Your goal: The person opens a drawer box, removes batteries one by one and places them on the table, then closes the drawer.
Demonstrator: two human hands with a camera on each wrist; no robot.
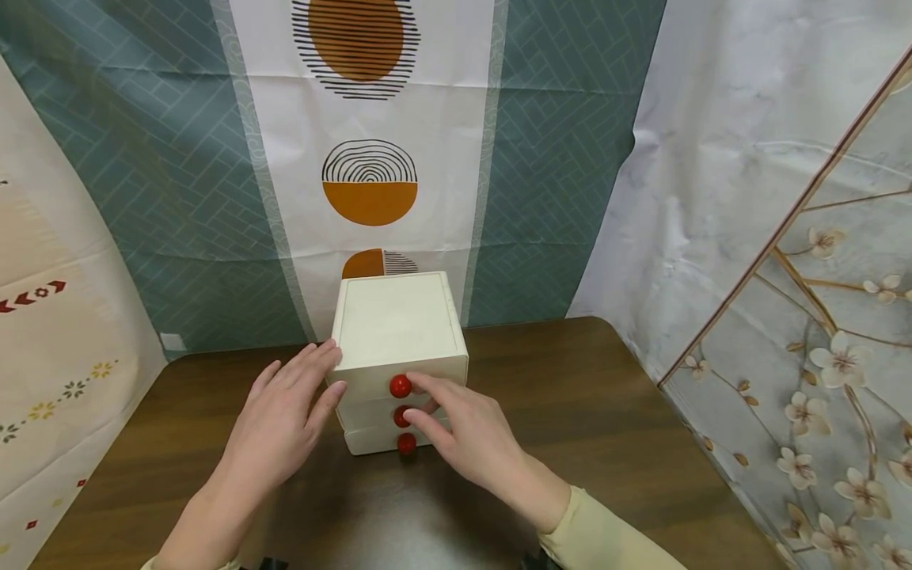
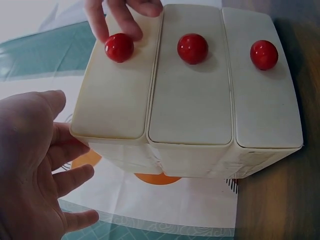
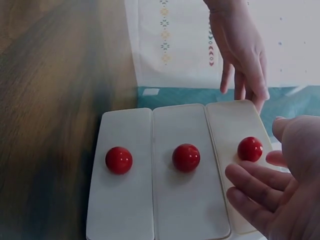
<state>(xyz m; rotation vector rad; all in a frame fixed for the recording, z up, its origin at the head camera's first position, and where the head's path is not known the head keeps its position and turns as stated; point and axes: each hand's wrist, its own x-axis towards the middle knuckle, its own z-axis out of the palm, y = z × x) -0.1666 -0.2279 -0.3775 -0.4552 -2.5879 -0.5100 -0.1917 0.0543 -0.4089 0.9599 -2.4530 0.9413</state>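
A small cream-white drawer box with three stacked drawers stands on the table, all its drawer fronts closed. Each front carries a round red knob: the top knob, the middle knob and the bottom knob. My left hand is at the box's upper left edge, fingers extended along its side. My right hand is in front of the box, with its fingertips at the top knob. Its thumb is apart from the fingers, in front of the middle knob. In the right wrist view, the right-hand fingers are loosely bent beside the top knob.
The dark brown wooden table extends on both sides of the box. Behind it hangs a green and white patterned cloth. A floral cloth hangs at the right, and a pale patterned cloth at the left.
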